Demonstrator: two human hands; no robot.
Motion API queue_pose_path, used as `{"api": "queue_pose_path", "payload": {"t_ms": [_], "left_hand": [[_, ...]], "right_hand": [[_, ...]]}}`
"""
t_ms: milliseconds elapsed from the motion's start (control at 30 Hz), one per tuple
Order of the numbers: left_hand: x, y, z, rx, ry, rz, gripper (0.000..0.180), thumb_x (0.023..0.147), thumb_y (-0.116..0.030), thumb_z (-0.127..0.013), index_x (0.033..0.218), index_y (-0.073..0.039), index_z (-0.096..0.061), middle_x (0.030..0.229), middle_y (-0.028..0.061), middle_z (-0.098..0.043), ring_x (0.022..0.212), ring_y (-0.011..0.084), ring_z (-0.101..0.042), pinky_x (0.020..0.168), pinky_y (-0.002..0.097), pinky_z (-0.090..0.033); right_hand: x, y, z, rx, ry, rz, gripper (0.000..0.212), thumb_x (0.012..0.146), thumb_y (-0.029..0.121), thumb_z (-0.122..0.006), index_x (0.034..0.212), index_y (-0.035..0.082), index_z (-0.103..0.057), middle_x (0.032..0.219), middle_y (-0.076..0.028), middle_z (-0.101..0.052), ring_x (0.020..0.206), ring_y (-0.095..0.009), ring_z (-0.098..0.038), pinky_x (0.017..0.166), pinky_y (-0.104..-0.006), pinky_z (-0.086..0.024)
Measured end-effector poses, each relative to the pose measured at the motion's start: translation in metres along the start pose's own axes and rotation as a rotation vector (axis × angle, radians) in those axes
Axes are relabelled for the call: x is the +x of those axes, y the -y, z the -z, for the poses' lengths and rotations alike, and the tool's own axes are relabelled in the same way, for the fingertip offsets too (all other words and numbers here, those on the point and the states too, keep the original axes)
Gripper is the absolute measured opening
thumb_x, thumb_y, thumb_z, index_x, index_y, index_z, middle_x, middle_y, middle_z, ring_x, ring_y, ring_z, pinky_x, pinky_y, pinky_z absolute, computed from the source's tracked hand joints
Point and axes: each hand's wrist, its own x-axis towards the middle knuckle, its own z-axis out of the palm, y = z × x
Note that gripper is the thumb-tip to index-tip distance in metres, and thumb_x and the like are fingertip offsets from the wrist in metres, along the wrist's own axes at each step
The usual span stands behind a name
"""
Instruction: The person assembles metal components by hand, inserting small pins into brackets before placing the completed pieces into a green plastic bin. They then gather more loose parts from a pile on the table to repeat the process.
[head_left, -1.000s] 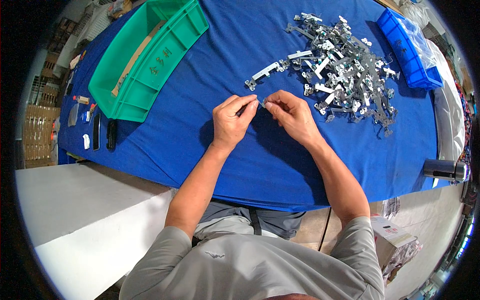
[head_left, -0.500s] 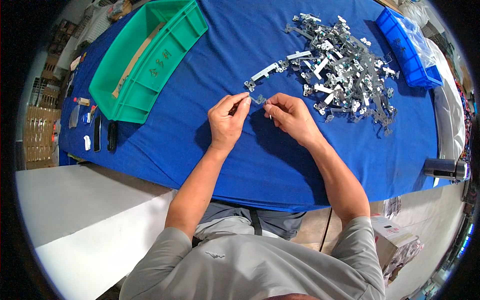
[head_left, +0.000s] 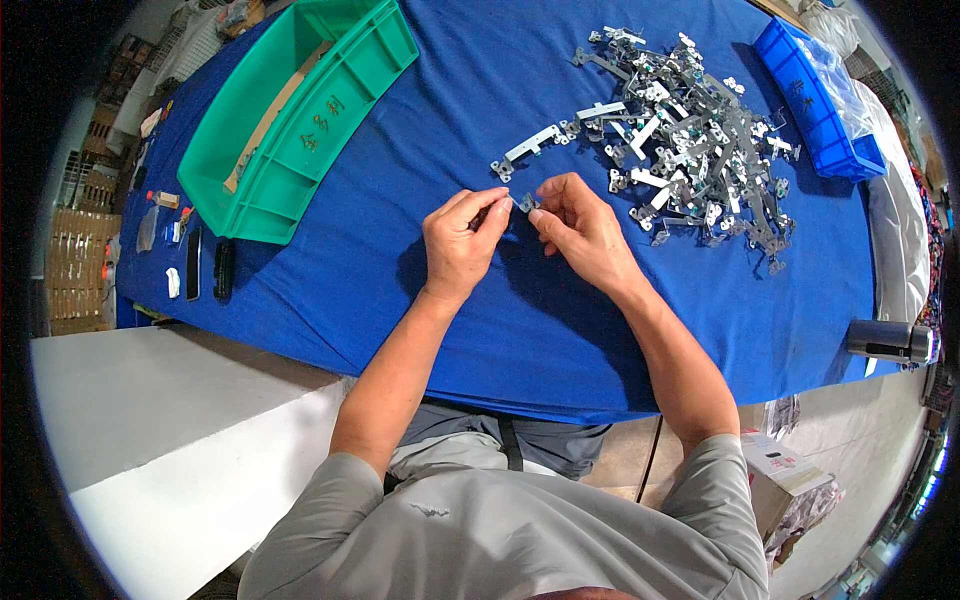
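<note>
Above the blue cloth, my left hand point(head_left: 463, 242) and my right hand point(head_left: 588, 235) face each other, close together. Between their fingertips is a small metal bracket point(head_left: 528, 202), partly hidden by the fingers. The left thumb and forefinger pinch one end of it. My right thumb and fingers close on the other end. Just beyond my hands, a long metal bracket strip point(head_left: 533, 144) lies on the cloth. It leads toward a large heap of similar metal brackets point(head_left: 700, 150) on the right.
A green plastic bin point(head_left: 270, 205) stands at the left, with a phone point(head_left: 194, 265) and small items beside it. A blue plastic bin point(head_left: 830, 140) holding clear plastic sits at the far right. A dark metallic cylinder point(head_left: 885, 341) rests near the right edge of the blue cloth point(head_left: 480, 330).
My left hand has moved slightly right, and the gap between my fingertips is smaller. The small bracket has turned and less of it shows. The right fingers have shifted upward a little.
</note>
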Motion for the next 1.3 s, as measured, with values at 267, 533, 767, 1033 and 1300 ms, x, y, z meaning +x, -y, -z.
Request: {"api": "queue_pose_path", "payload": {"t_ms": [267,533,767,1033,1300], "left_hand": [[-0.001,-0.005,0.002,0.115,0.065,-0.106,0.013,0.084,-0.005,-0.072,0.096,0.0,-0.073,0.073,0.0038,-0.064,0.06,0.0077,-0.054,0.054,0.0245,-0.043],[-0.001,0.004,0.001,-0.055,-0.084,0.113,0.009,0.086,-0.003,-0.071,0.094,0.001,-0.072,0.073,0.004,-0.065,0.062,0.0066,-0.059,0.055,0.0238,-0.046],[-0.001,-0.002,0.002,-0.049,-0.044,0.081,0.009,0.086,-0.003,-0.071,0.094,0.003,-0.072,0.075,0.0047,-0.066,0.063,0.0063,-0.059,0.055,0.0231,-0.046],[0.0,0.001,-0.002,0.027,-0.038,-0.053,0.01,0.084,-0.003,-0.071,0.093,0.001,-0.072,0.073,0.0077,-0.066,0.06,0.0114,-0.061,0.054,0.0266,-0.047],[0.0,-0.006,0.002,0.145,0.082,-0.112,0.012,0.084,-0.003,-0.072,0.095,0.001,-0.073,0.073,0.005,-0.065,0.063,0.0081,-0.058,0.057,0.0239,-0.045]], "right_hand": [[0.001,-0.002,0.004,-0.331,-0.079,0.307,0.017,0.092,0.017,-0.066,0.098,0.0,-0.064,0.077,-0.007,-0.062,0.065,-0.014,-0.057,0.058,-0.0289,-0.045],[0.003,0.003,0.007,0.101,0.044,-0.113,0.02,0.096,0.017,-0.059,0.099,-0.001,-0.065,0.075,-0.005,-0.066,0.06,-0.008,-0.055,0.054,-0.0257,-0.046],[0.001,0.008,0.004,-0.028,0.126,-0.066,0.02,0.095,0.017,-0.06,0.095,-0.002,-0.066,0.076,-0.007,-0.068,0.061,-0.01,-0.059,0.056,-0.027,-0.048],[0.002,-0.003,-0.003,0.081,-0.024,0.017,0.015,0.093,0.013,-0.064,0.1,0.0,-0.062,0.078,-0.007,-0.066,0.062,-0.012,-0.061,0.055,-0.0283,-0.049],[0.002,-0.004,0.005,-0.243,-0.095,0.221,0.015,0.092,0.015,-0.065,0.099,0.002,-0.064,0.085,-0.008,-0.062,0.075,-0.016,-0.06,0.066,-0.0312,-0.047]]}}
